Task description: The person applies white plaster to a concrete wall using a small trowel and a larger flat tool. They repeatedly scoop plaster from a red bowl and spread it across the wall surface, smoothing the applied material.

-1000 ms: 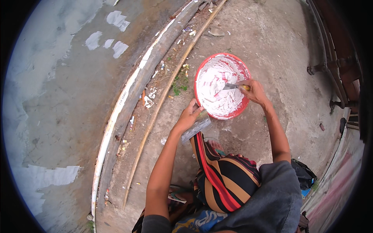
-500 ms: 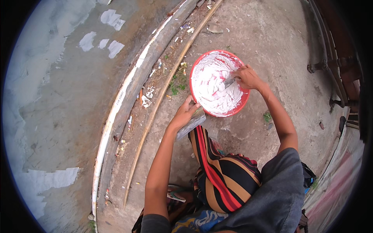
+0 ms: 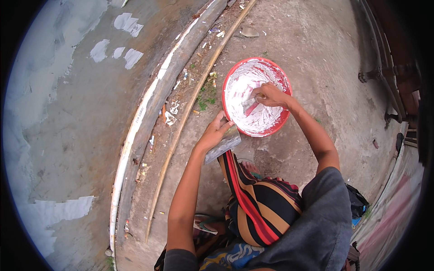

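Note:
A red plastic bowl (image 3: 278, 122) smeared with thick white paste stands in front of me on the ground. My right hand (image 3: 269, 95) is over it, closed on a putty knife (image 3: 248, 105) whose blade dips into the paste; most of the handle is hidden by my fingers. At the bowl's lower-left rim, my left hand (image 3: 214, 132) grips a flat metal plate (image 3: 224, 150), with fingertips by the rim. Below them are my striped trouser legs (image 3: 257, 207) and a sandalled foot.
A white pipe (image 3: 133, 131), a grey beam (image 3: 156, 104) and a thin wooden plank (image 3: 176, 140) run along my left, with litter, weeds and patched grey concrete (image 3: 54, 135). On the right are dark wooden furniture (image 3: 398, 95), a pale sheet (image 3: 389, 203) and a black bag (image 3: 357, 201).
My right hand has moved leftward toward the middle of the bowl with the putty knife. My left hand and the plate have shifted slightly left since a second ago.

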`<state>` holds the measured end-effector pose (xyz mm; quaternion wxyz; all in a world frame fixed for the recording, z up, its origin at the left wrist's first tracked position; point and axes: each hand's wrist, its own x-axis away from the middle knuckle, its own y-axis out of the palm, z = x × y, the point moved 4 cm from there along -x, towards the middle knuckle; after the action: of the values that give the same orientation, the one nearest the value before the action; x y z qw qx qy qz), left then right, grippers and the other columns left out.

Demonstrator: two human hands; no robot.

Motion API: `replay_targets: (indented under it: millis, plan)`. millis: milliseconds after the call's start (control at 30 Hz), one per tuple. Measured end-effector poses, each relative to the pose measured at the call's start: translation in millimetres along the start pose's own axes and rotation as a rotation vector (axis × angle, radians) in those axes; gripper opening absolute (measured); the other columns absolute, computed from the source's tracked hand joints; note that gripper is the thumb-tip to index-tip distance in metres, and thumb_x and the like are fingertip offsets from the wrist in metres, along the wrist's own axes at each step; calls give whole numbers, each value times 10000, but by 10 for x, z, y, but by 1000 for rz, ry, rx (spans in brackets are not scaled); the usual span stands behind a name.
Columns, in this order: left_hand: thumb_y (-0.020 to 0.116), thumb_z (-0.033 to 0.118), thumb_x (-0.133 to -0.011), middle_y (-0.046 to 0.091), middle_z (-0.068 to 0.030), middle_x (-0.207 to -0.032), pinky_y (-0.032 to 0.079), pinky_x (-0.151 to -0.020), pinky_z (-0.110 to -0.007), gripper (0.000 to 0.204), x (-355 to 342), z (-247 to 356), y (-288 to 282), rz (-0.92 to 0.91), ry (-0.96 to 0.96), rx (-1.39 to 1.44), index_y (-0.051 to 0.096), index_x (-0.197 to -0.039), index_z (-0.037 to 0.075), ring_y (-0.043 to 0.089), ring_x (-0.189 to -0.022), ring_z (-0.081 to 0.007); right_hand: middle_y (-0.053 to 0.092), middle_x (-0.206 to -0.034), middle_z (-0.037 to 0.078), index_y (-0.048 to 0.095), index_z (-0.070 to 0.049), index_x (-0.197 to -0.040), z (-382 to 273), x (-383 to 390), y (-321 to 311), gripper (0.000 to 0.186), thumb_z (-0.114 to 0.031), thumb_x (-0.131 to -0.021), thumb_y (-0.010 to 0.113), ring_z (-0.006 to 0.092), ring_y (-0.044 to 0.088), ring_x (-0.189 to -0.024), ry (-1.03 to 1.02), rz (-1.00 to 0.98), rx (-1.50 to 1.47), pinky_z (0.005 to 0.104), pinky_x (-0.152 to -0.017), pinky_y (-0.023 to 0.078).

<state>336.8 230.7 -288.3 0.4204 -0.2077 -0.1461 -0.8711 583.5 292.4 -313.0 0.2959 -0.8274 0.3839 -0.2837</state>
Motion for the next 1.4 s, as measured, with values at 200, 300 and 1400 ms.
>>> replay_targets:
  millis: [200,300,1400]
  plan:
    - [546,224,-978,510,-133,-1340,349,-1051,-361,477,10,-70,10,-2,80,45,376,-1394,64,495,-1238,-216,675,-891,152,665,-25,-1058,28,-75,72,311,-147,-784,584,260,638,-864,50,-31,-327,387,-806,480]
    - [546,218,-978,509,-132,-1340,354,-1047,-359,478,10,-46,12,2,71,30,374,-1394,57,495,-1235,-216,660,-909,124,654,-16,-1071,53,-28,147,297,-132,-809,577,203,610,-883,75,-28,-469,356,-824,471]
    - [513,202,-918,546,-74,-1207,326,-1006,-312,342,942,-845,-628,334,-310,206,525,-1221,45,462,-1176,-152,555,-730,-58,648,-61,-1044,174,813,-327,214,-172,-922,513,32,470,-601,448,408,-995,185,-525,367]
